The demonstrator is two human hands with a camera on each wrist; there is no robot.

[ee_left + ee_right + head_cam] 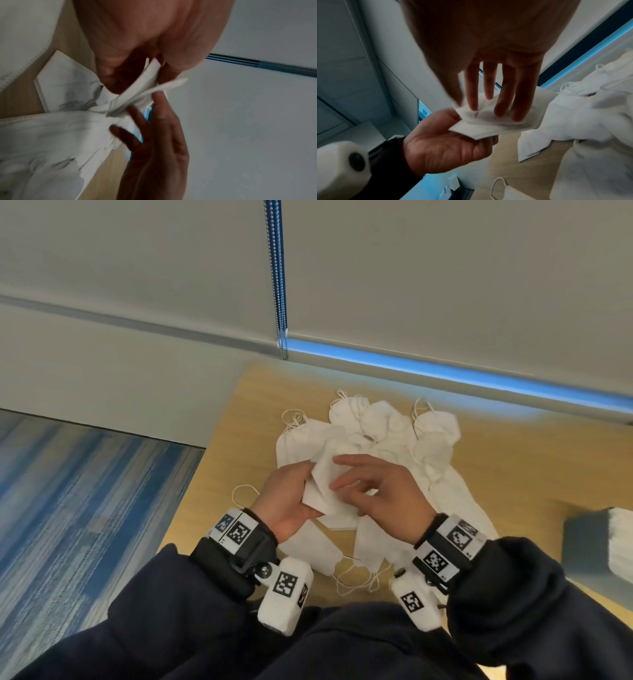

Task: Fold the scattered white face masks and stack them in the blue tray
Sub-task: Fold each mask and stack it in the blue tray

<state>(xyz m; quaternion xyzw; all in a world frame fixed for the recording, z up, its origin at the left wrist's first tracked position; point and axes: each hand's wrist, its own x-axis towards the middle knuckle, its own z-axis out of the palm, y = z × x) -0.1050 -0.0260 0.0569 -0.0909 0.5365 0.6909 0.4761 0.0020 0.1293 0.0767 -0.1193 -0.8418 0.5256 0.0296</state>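
I hold one white face mask (322, 481) above the wooden table (219, 467), partly folded. My left hand (294, 498) grips its left edge between thumb and fingers, as the left wrist view shows on the mask (137, 97). My right hand (373, 491) has straight, spread fingers (503, 94) whose tips press on the mask (488, 127). Behind the hands lies a pile of several loose white masks (387, 433). The blue tray (589, 546) stands at the right edge of the table with white folded masks (621, 535) in it.
More loose masks (315, 553) with ear loops lie on the table near my body. The table's left edge drops to blue striped carpet (85, 508). A wall and a window blind with a bead cord (278, 285) stand behind the table.
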